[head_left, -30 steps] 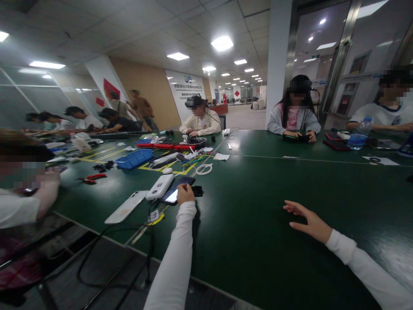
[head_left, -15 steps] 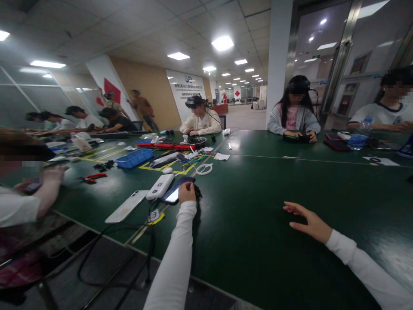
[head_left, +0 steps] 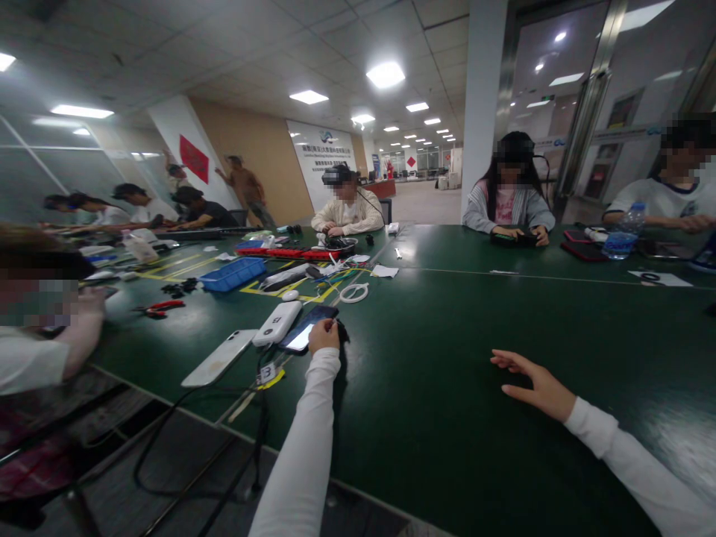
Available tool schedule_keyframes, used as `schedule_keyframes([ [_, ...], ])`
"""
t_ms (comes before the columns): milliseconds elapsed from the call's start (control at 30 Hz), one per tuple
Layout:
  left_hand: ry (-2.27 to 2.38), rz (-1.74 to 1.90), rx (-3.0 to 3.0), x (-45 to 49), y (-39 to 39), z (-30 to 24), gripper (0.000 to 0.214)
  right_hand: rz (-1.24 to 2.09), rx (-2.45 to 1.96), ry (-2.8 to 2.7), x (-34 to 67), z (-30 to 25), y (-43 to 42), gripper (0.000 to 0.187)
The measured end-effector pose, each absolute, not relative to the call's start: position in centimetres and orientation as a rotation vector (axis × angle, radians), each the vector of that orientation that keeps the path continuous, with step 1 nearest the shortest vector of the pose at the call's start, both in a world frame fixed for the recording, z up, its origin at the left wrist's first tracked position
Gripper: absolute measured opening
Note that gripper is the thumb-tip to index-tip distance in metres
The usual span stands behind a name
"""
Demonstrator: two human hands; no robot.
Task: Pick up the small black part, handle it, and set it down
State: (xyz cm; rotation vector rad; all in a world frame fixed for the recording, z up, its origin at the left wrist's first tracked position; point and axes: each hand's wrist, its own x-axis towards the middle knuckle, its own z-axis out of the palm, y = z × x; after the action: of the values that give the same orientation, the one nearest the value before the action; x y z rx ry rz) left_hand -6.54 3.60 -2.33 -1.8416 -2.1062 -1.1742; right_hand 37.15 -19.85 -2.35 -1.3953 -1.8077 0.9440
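Observation:
My left hand (head_left: 323, 335) reaches forward over the green table (head_left: 447, 350), its fingers curled down on a small black object (head_left: 341, 333) that lies beside a dark phone (head_left: 305, 330) with a lit screen. A white power bank (head_left: 277, 322) and a white phone (head_left: 219, 358) lie just left of that. My right hand (head_left: 534, 382) rests flat on the bare table to the right, fingers stretched out and holding nothing. Both arms wear white sleeves.
A blue tray (head_left: 232, 273), red pliers (head_left: 159, 306), a coiled white cable (head_left: 354, 292) and a red strip (head_left: 283, 253) lie further back. Several people sit round the table; one is close at my left (head_left: 39, 328). Black cables (head_left: 184, 440) hang off the near edge.
My left hand has shifted slightly right, over the small black object, covering most of it. My right hand has not moved. People at the far wall have moved.

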Motion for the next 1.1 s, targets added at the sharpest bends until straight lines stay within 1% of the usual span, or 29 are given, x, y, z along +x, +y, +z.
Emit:
schedule_keyframes([
  [200, -2.095, -1.105, -1.842, -6.5, 3.6, -2.2, 0.024, 0.942, -1.396, -1.798, 37.1, -2.3, -19.9, 0.061],
  [600, -2.163, -1.113, -1.859, -5.9, 2.7, -1.5, 0.024, 0.951, -1.403, -1.798, 37.1, -2.3, -19.9, 0.06],
  [867, -2.176, -1.192, -1.857, -5.9, 2.7, -1.5, 0.026, 0.929, -1.39, -1.798, 37.2, -2.9, -19.7, 0.06],
  [1100, -2.175, -1.206, -1.875, -5.7, 2.4, -1.3, 0.024, 0.942, -1.409, -1.806, 37.2, -2.6, -19.8, 0.06],
])
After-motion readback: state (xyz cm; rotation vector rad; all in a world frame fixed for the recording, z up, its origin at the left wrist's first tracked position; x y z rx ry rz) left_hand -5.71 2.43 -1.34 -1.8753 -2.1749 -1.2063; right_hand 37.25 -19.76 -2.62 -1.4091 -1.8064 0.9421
